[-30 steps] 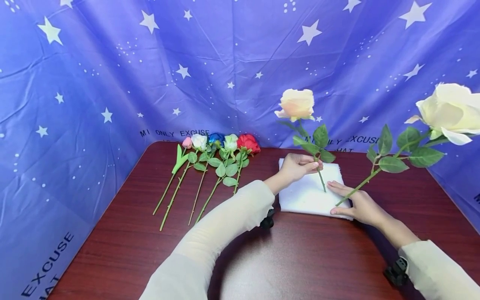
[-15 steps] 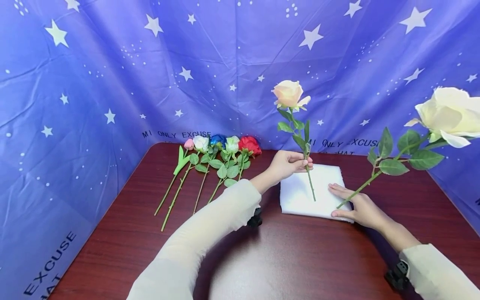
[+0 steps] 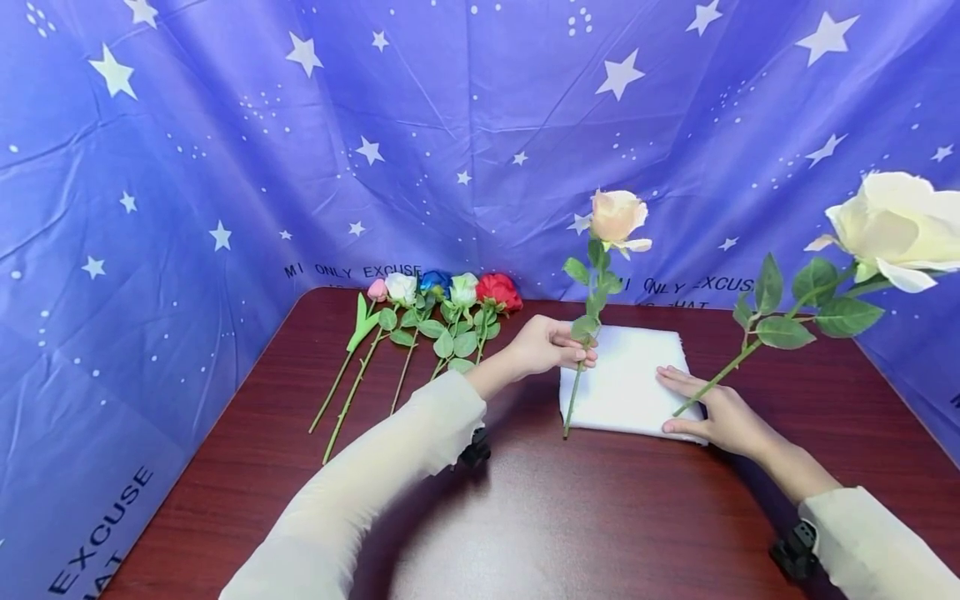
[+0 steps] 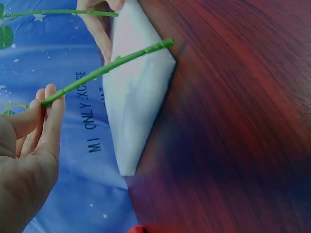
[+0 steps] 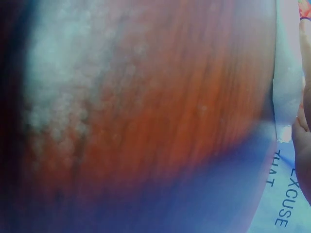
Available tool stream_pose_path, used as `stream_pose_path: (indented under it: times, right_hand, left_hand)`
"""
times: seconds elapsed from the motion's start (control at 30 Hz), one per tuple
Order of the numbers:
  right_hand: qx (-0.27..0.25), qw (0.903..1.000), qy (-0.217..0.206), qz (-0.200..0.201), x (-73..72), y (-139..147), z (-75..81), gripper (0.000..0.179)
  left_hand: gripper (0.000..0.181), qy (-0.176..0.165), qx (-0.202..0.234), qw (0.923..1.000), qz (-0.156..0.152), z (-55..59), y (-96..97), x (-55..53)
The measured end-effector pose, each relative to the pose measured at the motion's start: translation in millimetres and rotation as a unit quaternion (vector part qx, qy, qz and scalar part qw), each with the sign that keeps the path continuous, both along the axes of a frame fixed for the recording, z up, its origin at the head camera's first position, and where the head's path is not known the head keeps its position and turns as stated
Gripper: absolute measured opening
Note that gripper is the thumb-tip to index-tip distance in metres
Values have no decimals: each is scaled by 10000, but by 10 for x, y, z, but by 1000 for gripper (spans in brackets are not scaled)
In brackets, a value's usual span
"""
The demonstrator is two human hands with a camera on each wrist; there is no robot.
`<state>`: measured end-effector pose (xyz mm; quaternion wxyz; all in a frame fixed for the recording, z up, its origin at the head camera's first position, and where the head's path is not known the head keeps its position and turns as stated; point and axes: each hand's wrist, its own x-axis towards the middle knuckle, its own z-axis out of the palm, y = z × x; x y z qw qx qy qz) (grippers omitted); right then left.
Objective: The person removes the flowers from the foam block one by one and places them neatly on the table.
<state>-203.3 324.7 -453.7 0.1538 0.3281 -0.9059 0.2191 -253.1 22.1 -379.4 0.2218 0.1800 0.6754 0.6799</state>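
My left hand point(image 3: 551, 346) pinches the stem of a peach rose point(image 3: 618, 218), bloom upward, over the left edge of a white foam block point(image 3: 622, 379). In the left wrist view the hand point(image 4: 34, 150) holds the green stem point(image 4: 112, 68), whose lower end reaches past the block's front edge. A large cream rose point(image 3: 892, 229) leans to the right, its stem end at the block's right side. My right hand point(image 3: 720, 414) rests there, thumb and fingers spread on either side of that stem. The right wrist view catches this hand point(image 5: 305, 111) only at its border.
Left on the dark red wooden table point(image 3: 525, 517) lie a pink tulip point(image 3: 377, 290), a white rose point(image 3: 401, 287), a blue rose point(image 3: 435, 283), a pale green-white rose point(image 3: 463, 287) and a red rose point(image 3: 498, 292). A blue starry cloth point(image 3: 420, 125) hangs behind.
My left hand has moved left and toward me with the peach rose, from above the block's middle to its left edge. The right hand and the cream rose stay put.
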Motion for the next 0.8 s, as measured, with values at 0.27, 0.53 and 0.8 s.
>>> stream_pose_path:
  times: [0.27, 0.53, 0.8]
  right_hand:
    - [5, 10000, 11, 28, -2, 6, 10, 76]
    - [13, 10000, 2, 7, 1, 0, 8, 75]
    - [-20, 10000, -18, 15, -1, -2, 2, 76]
  left_hand:
    - [33, -208, -159, 9988, 407, -16, -200, 25]
    - [34, -223, -431, 9971, 591, -59, -405, 62]
    - [33, -354, -824, 9925, 826, -92, -571, 87]
